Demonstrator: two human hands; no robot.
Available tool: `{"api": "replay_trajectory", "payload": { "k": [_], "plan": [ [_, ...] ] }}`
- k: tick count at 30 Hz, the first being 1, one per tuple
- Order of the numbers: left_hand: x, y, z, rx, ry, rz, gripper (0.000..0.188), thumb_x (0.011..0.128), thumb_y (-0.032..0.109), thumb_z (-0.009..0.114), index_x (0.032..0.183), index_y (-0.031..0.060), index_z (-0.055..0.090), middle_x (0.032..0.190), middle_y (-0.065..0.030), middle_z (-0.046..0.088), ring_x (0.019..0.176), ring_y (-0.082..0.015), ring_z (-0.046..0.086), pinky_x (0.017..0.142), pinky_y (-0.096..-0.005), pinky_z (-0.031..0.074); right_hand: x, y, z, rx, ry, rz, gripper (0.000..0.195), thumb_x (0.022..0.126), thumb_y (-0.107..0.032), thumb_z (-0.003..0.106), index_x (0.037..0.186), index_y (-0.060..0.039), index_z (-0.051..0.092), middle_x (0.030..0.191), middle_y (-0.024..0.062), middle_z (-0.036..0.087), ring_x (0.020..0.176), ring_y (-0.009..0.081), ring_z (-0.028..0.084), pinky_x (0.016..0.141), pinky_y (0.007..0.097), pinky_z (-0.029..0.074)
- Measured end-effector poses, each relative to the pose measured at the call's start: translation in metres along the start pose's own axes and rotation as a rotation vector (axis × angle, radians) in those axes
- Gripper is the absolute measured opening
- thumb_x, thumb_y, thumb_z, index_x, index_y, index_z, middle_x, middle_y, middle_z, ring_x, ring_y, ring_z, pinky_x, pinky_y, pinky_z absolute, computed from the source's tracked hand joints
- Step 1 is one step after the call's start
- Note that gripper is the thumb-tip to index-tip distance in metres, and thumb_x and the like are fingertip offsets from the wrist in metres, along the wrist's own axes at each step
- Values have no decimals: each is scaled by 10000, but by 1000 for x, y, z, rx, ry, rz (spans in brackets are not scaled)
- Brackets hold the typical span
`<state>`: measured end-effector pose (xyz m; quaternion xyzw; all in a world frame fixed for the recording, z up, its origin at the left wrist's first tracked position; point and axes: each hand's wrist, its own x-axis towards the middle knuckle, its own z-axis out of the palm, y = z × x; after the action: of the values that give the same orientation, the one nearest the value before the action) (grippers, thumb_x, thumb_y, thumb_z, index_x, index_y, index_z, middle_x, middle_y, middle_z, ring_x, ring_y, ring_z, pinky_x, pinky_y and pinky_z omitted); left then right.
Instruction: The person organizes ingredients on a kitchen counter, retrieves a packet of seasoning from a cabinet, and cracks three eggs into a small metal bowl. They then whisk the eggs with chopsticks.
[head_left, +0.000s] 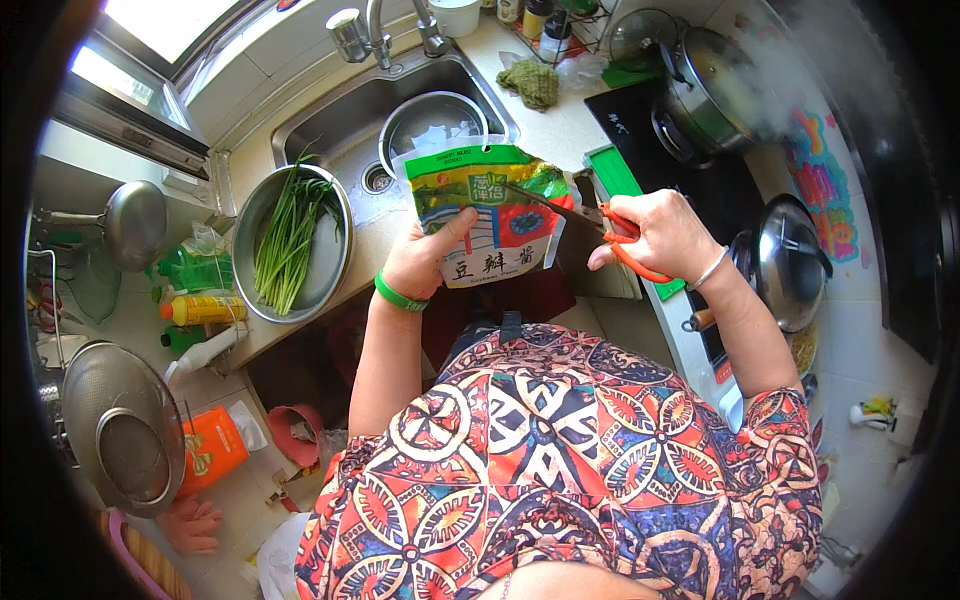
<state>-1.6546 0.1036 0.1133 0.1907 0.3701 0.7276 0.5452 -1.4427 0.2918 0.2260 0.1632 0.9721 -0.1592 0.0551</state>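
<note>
My left hand (429, 253) grips the lower left side of a printed pouch of soybean paste (487, 217), held up in front of the sink's near edge. Orange-handled scissors (628, 238) are in my right hand (660, 225), fingers through the handles. Their blades point left and lie over the pouch's upper right part; whether they cut into it I cannot tell. Behind the pouch, a round metal basin (433, 112) stands in the steel sink (315, 112). To the left, a metal bowl (341, 281) holds long green stalks (289, 247), perhaps chives or scallions.
At the right, a steaming pot (705, 97) stands on the black cooktop (626, 112), with a lidded pan (787, 262) nearer me. A green cloth (529, 82) lies right of the sink. Below the bowl are bottles (206, 310); large strainers (124, 427) hang at the left.
</note>
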Motion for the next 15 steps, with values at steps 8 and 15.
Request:
{"api": "replay_trajectory", "payload": {
  "k": [8,15],
  "plan": [
    [10,38,-29,-22,-79,-113,286,916,118,618,1187,31,587,1087,-58,653,955,-159,618,831,-303,491,71,-35,-13,94,-92,-22,638,703,-655,687,762,-33,558,618,138,549,592,327,565,570,376,448],
    [-2,45,-43,-149,-74,-225,329,950,171,575,1243,25,539,1125,-77,637,994,-172,617,861,-314,491,92,-51,-32,1,-260,-22,657,696,-667,685,776,-22,597,621,163,569,629,350,589,603,395,461]
  ]
}}
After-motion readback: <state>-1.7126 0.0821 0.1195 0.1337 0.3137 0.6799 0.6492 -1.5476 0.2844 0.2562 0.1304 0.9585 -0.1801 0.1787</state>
